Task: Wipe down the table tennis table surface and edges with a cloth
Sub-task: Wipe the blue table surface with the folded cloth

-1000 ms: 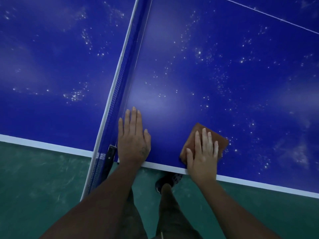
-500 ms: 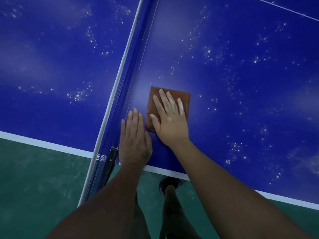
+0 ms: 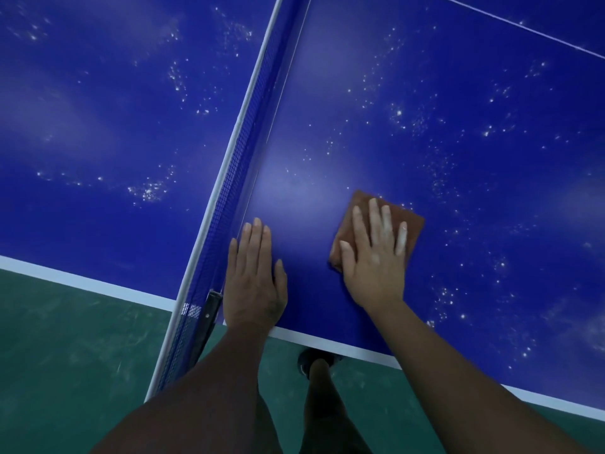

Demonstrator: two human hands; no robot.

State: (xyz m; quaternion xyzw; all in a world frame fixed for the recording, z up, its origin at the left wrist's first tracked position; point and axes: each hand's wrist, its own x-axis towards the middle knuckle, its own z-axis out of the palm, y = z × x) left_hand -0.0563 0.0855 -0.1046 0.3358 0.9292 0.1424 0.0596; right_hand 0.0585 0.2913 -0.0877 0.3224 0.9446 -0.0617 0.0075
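Blue and glossy, the table tennis table (image 3: 474, 103) fills the view, with the net (image 3: 242, 149) crossing it. Beside the net the left hand (image 3: 253, 283) lies flat near the white edge (image 3: 294, 339), fingers straight and close together, probably bracing the lean. The right hand (image 3: 373, 257) presses the brown cloth (image 3: 414, 224) flat on the surface nearby, fingers slightly spread, likely to keep the whole pad in contact. White specks (image 3: 399, 113) dot the surface beyond, so much seems left to wipe.

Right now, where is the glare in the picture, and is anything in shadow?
Head view: a pale sheen lies on the table between the net and the cloth; the right hand is brightly lit, the left hand is darker.
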